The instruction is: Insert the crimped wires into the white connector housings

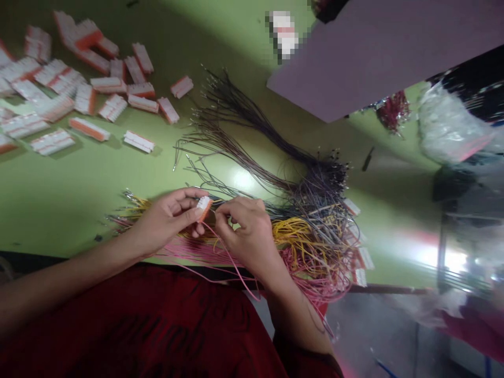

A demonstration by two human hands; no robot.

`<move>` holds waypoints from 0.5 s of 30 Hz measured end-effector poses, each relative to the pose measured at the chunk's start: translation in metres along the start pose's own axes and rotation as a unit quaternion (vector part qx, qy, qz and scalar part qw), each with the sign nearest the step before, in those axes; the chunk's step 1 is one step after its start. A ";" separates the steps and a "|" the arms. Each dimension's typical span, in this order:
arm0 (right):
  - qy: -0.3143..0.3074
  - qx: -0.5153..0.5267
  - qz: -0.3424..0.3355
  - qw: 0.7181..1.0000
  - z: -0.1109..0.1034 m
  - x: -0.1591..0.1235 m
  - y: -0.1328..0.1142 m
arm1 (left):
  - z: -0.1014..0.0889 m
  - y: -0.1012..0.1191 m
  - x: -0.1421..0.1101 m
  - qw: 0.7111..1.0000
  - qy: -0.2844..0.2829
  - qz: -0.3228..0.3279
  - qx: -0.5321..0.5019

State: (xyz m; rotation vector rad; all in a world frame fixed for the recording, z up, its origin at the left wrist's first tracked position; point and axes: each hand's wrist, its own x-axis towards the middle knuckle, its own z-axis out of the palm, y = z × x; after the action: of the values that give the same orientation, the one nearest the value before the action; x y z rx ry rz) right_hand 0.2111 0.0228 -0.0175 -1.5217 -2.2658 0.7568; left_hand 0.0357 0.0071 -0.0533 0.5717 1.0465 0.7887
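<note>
In my left hand (177, 214) is a small white and orange connector housing (205, 207), pinched between thumb and fingers. A pink wire (228, 251) runs out of its lower end and hangs toward my lap. My right hand (246, 226) is close on the right, thumb and forefinger pinched on a thin wire (213, 211) at the connector's orange side. Whether that wire's tip is inside the connector is too small to tell. Under and around both hands lie bundles of yellow wires (293, 233), pink wires (200, 253) and grey wires (271, 210).
Many loose white and orange connectors (112, 107) are scattered at the upper left of the green table (71, 194). Brown wires (240, 155) and black wires (255, 115) fan out beyond my hands. A purple panel (378, 52) juts in at the upper right, near a clear plastic bag (452, 121).
</note>
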 end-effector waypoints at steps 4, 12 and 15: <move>-0.003 -0.006 -0.007 1.000 0.004 0.001 -0.001 | 0.001 -0.004 0.001 0.999 0.007 0.026 0.027; 0.017 0.070 0.036 0.997 0.013 -0.003 0.001 | 0.000 -0.004 0.002 0.999 0.007 0.042 0.014; 0.024 0.104 0.054 0.993 0.015 -0.002 0.001 | 0.000 -0.004 0.002 0.999 0.009 0.045 0.012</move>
State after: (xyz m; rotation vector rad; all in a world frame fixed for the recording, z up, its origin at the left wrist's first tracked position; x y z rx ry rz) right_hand 0.2050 0.0174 -0.0301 -1.5540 -2.0126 0.9429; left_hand 0.0378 0.0059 -0.0571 0.6374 1.0537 0.8619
